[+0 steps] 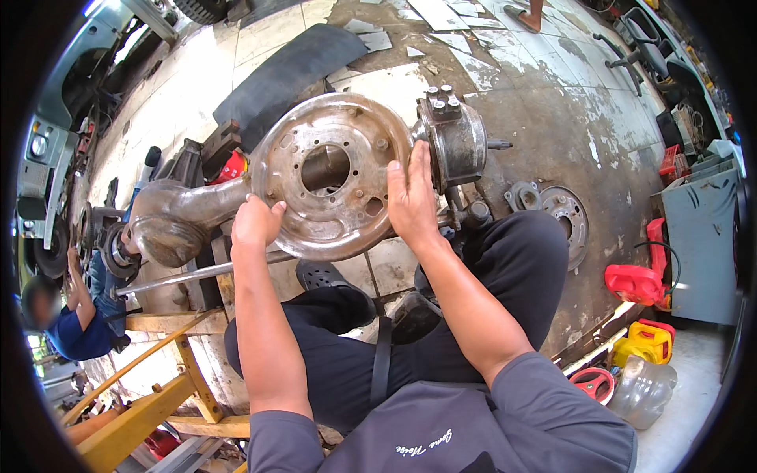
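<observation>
A round, worn metal brake backing plate (359, 134) stands in front of me, tilted, with a large centre hole ringed by small bolt holes. My left hand (259, 223) is closed on its lower left rim, the fingers partly hidden behind the edge. Against the right rim rests my right hand (412, 201), palm to the plate, fingers stretched upward and thumb apart. Just beyond those fingertips is a greasy steering knuckle (457, 142) with several bolts on top and a stub to the right. To the left, the axle housing (173, 221) bulges out beside the plate.
A long metal rod (193, 276) runs below the housing. A second round plate (564, 221) lies on the floor at right. Yellow frame bars (142, 426) stand lower left, near another person (83, 315). A black rubber sheet (292, 71) lies beyond; red stand (639, 280) and grey cabinet (698, 236) are right.
</observation>
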### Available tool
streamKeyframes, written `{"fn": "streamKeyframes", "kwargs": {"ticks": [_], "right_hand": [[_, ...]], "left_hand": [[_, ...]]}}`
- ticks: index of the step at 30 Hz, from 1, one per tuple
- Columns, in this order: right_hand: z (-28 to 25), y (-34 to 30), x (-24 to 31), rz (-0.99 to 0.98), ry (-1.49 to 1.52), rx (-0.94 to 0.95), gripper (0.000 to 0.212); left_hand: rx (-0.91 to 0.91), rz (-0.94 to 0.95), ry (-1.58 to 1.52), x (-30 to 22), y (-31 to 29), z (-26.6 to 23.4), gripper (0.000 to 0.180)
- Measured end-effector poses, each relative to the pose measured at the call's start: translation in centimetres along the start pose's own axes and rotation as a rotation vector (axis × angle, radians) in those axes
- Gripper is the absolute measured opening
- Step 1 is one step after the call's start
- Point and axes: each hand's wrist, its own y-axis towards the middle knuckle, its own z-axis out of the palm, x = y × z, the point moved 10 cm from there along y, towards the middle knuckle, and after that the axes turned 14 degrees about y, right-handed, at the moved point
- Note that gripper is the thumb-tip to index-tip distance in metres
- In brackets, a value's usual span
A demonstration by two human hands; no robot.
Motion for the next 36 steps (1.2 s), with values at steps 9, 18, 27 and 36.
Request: {"fn": "streamKeyframes", "kwargs": {"ticks": [9, 18, 27, 36], "right_hand": [[-0.7, 0.5, -0.4, -0.038, 0.047, 0.007, 0.067], [0.3, -0.1, 1.3, -0.200, -0.123, 0.030, 0.061], [-0.4, -0.8, 1.4, -0.240, -0.096, 0.033, 0.056], [0.1, -1.4, 1.9, -0.180, -0.156, 0.099, 0.060]], "left_hand": [[0.058, -0.025, 0.093, 0.0, 0.5, 0.2, 0.077], [0.136, 0.050, 0.112, -0.9, 0.1, -1.5, 0.063], [0.180, 0.086, 0.120, -0.9, 0.3, -1.1, 0.065], [0.091, 0.139, 0.090, -0.3, 0.6, -0.6, 0.069]]}}
